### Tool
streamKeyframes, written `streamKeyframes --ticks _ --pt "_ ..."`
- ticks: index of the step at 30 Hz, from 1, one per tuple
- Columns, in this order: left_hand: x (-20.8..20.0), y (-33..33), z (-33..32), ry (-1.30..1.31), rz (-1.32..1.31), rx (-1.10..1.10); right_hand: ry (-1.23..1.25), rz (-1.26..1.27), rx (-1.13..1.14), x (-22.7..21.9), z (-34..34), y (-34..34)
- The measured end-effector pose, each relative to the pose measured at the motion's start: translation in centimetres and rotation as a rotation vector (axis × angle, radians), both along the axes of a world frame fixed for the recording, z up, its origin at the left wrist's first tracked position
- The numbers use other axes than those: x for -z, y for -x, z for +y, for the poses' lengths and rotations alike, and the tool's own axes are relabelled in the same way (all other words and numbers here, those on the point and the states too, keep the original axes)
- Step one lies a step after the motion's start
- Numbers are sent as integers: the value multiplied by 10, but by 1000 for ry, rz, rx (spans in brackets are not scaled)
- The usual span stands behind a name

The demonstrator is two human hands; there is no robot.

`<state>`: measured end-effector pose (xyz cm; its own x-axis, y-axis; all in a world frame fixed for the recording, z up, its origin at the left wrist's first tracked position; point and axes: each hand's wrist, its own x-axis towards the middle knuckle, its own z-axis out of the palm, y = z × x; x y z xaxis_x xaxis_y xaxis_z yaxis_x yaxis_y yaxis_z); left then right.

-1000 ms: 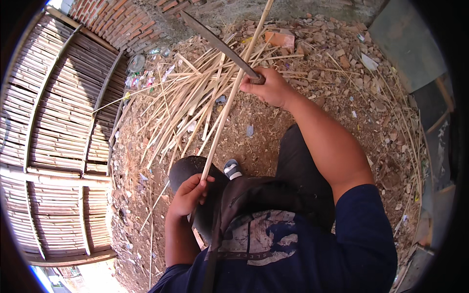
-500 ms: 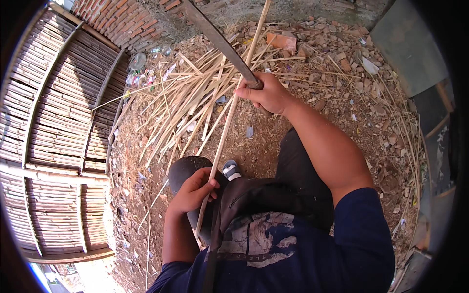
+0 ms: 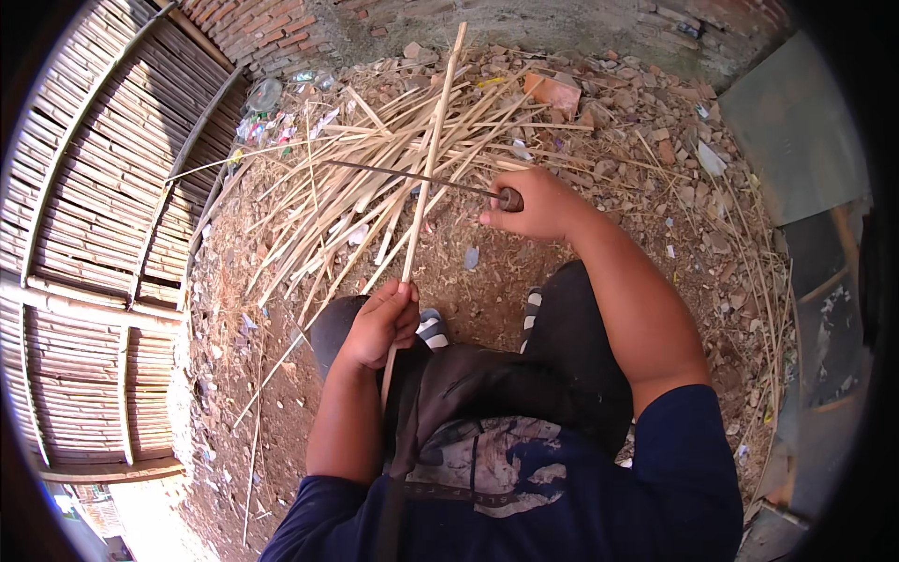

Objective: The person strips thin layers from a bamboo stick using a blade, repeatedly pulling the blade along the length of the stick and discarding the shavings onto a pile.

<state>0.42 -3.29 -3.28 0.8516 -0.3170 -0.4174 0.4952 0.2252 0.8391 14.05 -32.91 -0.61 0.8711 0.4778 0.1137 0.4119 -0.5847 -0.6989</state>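
A long pale strip (image 3: 431, 140) is being clamped in the closed left hand (image 3: 386, 318), its longer part being extended beyond that hand and a shorter tail below. The handle of a long-bladed knife (image 3: 464, 187) is being gripped in the closed right hand (image 3: 532, 204); the blade is being held across the strip, though contact cannot be told. Similar strips are being heaped in a pile (image 3: 323, 220) beyond the left hand. The strip is being judged light, springy and possibly splintery, best being grasped near its lower end, clear of the blade.
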Motion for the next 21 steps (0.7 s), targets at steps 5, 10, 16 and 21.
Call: streamKeyframes --ticks 5,10,16,21 --pt "7 1 4 51 41 27 234 -69 -92 -8 30 13" --pt "7 5 4 33 -39 113 270 -73 40 9 31 -9" --pt "5 4 4 -26 -49 67 343 -220 1 6 53 11" --pt "8 3 3 -48 -72 64 349 -128 -21 18 57 -6"
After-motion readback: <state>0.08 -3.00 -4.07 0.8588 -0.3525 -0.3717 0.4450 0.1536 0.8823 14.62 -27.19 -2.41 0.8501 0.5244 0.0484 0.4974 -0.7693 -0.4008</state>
